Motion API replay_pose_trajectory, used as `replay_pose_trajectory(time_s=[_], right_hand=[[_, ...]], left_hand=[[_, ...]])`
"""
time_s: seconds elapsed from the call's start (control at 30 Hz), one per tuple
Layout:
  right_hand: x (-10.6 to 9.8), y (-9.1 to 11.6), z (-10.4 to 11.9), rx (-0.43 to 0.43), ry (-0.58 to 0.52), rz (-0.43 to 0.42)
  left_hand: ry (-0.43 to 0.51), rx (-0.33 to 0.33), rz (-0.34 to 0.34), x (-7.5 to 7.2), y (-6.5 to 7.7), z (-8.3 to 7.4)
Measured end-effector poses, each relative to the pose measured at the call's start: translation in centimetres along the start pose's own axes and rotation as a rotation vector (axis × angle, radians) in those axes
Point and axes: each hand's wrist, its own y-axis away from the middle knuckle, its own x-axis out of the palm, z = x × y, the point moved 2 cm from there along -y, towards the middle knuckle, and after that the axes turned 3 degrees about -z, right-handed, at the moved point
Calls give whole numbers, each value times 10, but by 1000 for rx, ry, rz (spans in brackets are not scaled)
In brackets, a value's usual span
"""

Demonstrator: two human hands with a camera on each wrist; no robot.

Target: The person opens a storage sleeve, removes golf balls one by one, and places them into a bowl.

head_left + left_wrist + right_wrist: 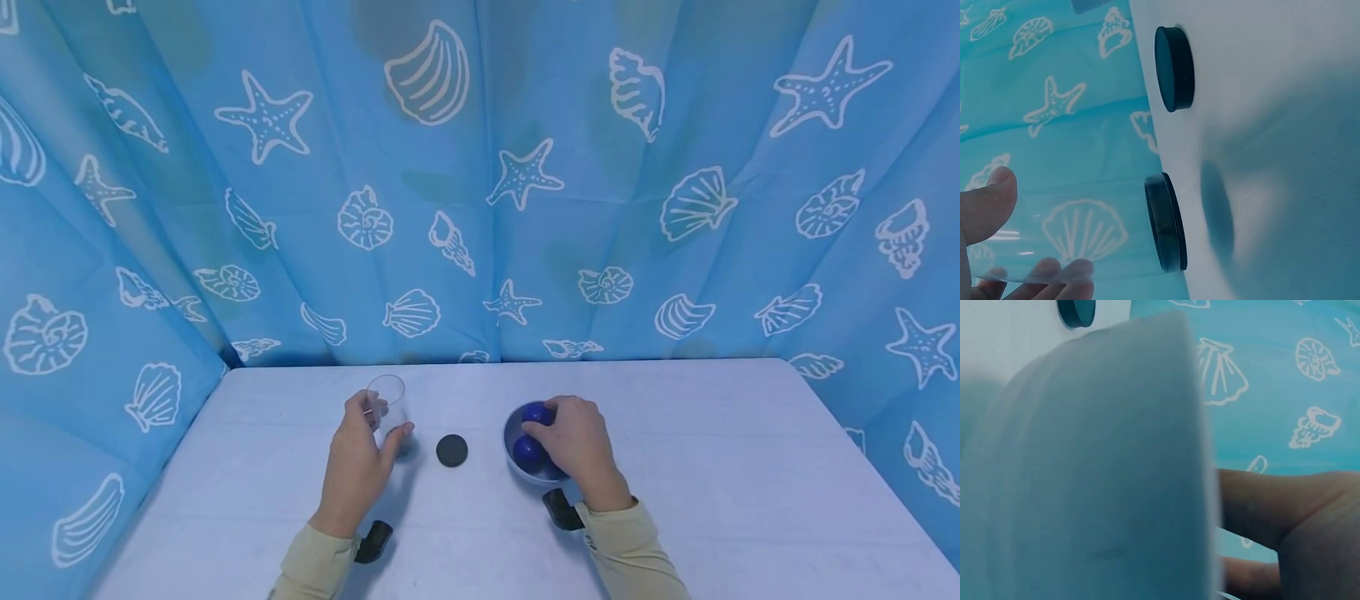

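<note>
My left hand (356, 467) grips a clear cylindrical jar (388, 408), thumb on one side and fingers on the other. The jar's black base (1167, 223) hangs a little above its shadow on the table. A round black lid (452, 451) lies between the jar and a pale bowl (509, 454). My right hand (581, 442) reaches over the bowl's rim, its thumb and forefinger pinching a dark blue ball (536, 412). A second blue ball (529, 451) sits beside it in the bowl. In the right wrist view, the bowl's outer wall (1104, 462) hides the fingertips.
A white cloth-covered table (720, 467) carries everything. Behind it and at both sides hangs a blue curtain (555, 242) with white shells and starfish. Black wrist mounts (373, 542) sit at both sleeves.
</note>
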Motion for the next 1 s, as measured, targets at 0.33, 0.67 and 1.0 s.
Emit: replay_pose_trajectory(time_s=[0.33, 0.67, 1.0], right_hand=[[3, 1, 4, 14, 54, 19], [4, 2, 4, -13, 96, 31], [6, 4, 5, -54, 116, 62]], left_hand=[[17, -21, 5, 3, 0, 4], [23, -23, 6, 7, -1, 6], [21, -64, 44, 8, 0, 7]])
